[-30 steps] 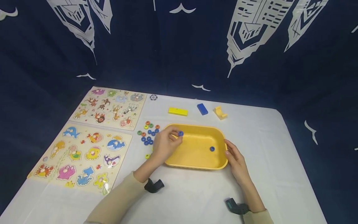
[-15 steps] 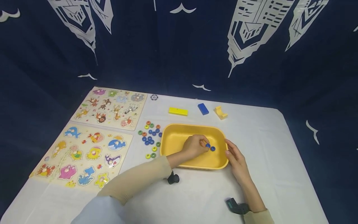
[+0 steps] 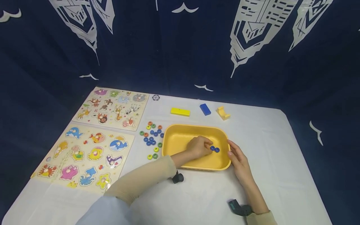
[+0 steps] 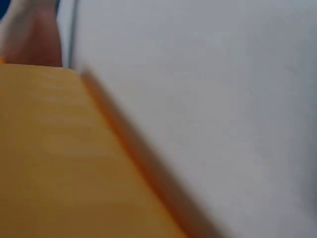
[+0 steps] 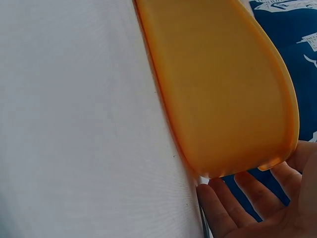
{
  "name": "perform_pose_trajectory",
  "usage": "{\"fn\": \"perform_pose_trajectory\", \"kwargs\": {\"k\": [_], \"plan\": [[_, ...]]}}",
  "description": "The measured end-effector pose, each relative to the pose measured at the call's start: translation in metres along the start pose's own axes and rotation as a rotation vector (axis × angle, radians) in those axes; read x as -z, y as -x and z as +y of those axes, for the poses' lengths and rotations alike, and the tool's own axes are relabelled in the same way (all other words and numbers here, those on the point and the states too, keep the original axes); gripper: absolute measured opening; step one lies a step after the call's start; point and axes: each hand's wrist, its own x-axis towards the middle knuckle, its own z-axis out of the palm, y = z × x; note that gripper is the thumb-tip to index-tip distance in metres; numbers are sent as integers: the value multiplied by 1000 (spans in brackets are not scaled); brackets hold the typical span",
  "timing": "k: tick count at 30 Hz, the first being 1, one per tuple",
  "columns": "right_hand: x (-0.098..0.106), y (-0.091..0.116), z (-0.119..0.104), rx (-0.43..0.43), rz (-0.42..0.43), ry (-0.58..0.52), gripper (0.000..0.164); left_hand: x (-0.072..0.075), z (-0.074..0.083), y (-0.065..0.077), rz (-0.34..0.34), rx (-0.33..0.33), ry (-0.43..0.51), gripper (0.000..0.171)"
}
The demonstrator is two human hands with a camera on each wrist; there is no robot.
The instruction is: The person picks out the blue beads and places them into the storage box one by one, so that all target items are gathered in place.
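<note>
Inside the yellow tray [image 3: 175, 143], my left hand [image 3: 198, 147] reaches toward the right end with thumb and fingers parted. Just beyond its fingertips, a blue bead [image 3: 212, 148] lies beside another blue bead [image 3: 217, 150] on the tray floor. My right hand [image 3: 239, 159] rests against the tray's right end. In the right wrist view, the extended fingers of the right hand [image 5: 262, 203] touch the outer wall of the tray [image 5: 228, 94]. The left wrist view is blurred: it has the tray [image 4: 59, 148] and part of the right hand [image 4: 34, 34], while the left hand is out of frame.
Left of the tray lie several loose beads [image 3: 152, 139] in blue, green, yellow and orange. Two animal puzzle boards [image 3: 111, 109] are further left. Behind the tray are a yellow block [image 3: 180, 112], a blue block [image 3: 205, 109] and a curved yellow block [image 3: 223, 113].
My left hand has carried a blue bead from the tray's left end to the right and let it go beside the other one. My right hand has stayed at the tray's right end.
</note>
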Motion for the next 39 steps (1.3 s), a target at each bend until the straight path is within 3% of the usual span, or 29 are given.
{"fn": "perform_pose_trajectory", "kwargs": {"k": [3,6,11,14,19,26,32,39], "plan": [[0,1,-1,-10,-2,10,42,11,8,11,5,-45,32,44],[0,1,-2,-34,1,7,42,28,15,31,84,-135,106,47],[1,-1,6,-50,6,10,43,56,5,68,358,-318,306,38],[3,-4,16,-45,8,14,43,69,-14,84,515,-329,390,34],[4,-6,27,-32,10,22,43,85,-57,101,688,-235,488,31],[3,-6,27,-25,3,0,43,93,-108,110,835,-69,468,28],[3,-4,26,-17,10,16,43,89,-130,109,833,49,509,30],[3,-4,26,-44,20,24,42,82,-143,105,798,186,398,31]]}}
